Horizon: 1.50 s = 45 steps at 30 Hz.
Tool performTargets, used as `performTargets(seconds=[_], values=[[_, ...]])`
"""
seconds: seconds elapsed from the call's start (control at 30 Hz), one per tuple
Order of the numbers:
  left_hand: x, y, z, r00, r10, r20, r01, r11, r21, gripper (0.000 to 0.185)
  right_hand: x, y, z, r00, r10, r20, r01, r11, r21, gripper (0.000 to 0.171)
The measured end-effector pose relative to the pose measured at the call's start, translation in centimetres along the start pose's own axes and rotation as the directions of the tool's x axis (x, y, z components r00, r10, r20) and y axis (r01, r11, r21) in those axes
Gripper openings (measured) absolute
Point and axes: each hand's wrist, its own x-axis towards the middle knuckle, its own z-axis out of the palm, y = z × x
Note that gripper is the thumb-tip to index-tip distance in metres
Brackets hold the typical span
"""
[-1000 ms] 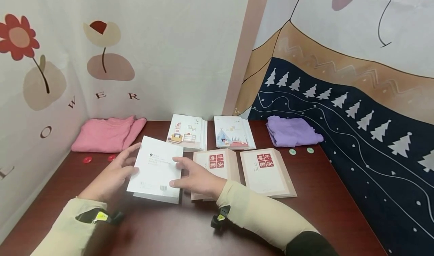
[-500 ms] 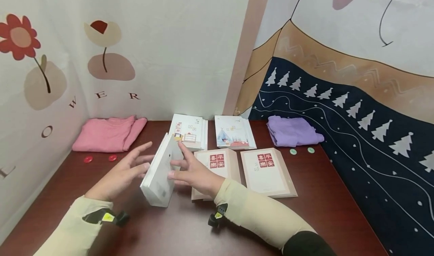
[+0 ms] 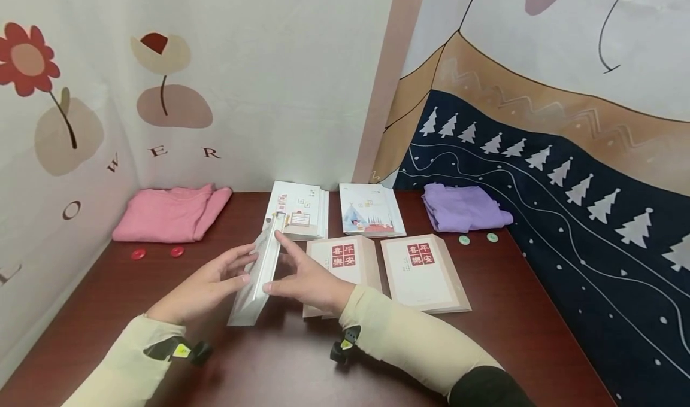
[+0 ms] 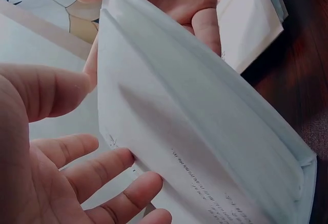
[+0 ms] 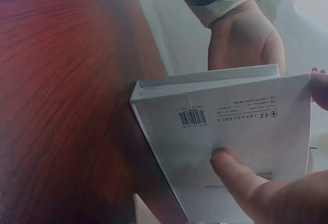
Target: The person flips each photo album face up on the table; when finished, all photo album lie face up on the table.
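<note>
Tilts white book [image 3: 260,280] past edge-on since half a second ago, baring its opposite face. Pinches it in right hand [image 3: 312,277]; spreads left hand [image 3: 202,287] alongside, contact unclear. Holds it left of beige books [image 3: 358,275], over table [image 3: 302,371]. Suggests a turn-over midway.

Beyond the fingers [image 3: 287,245] I see pale cloth walls [image 3: 291,84]; left of the fingers, 2 printed flowers, red and cream [image 3: 180,51]; right, a navy cloth panel [image 3: 604,281] with white trees [image 3: 636,230]; beneath, a glossy reddish-brown wood-grain table [image 3: 291,374].
</note>
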Motion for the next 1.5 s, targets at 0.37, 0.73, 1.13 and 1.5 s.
performTargets(seconds=[0.37, 0.73, 1.13, 1.5], values=[[-0.1, -0.4, -0.2, 0.997, -0.075, -0.012, 0.076, 0.995, 0.067, 0.064, -0.3, 0.4, -0.3, 0.997, 0.07, -0.038, -0.073, 0.994, -0.085, 0.108], [-0.3, -1.6, -0.7, 0.946, -0.268, -0.185, 0.3, 0.937, 0.179, 0.069, -0.6, 2.0, 0.5, 0.952, 0.065, -0.298, -0.2, 0.869, -0.452, 0.1], [-0.3, -2.2, -1.4, 0.921, -0.343, -0.183, 0.362, 0.928, 0.084, 0.074, -0.4, 1.9, 0.7, 0.963, 0.092, -0.254, -0.165, 0.944, -0.285, 0.092], [-0.1, -0.9, -0.6, 0.927, -0.265, -0.265, 0.308, 0.942, 0.136, 0.072, -1.8, 0.8, -1.4, 0.971, 0.042, -0.235, -0.094, 0.972, -0.214, 0.081]])
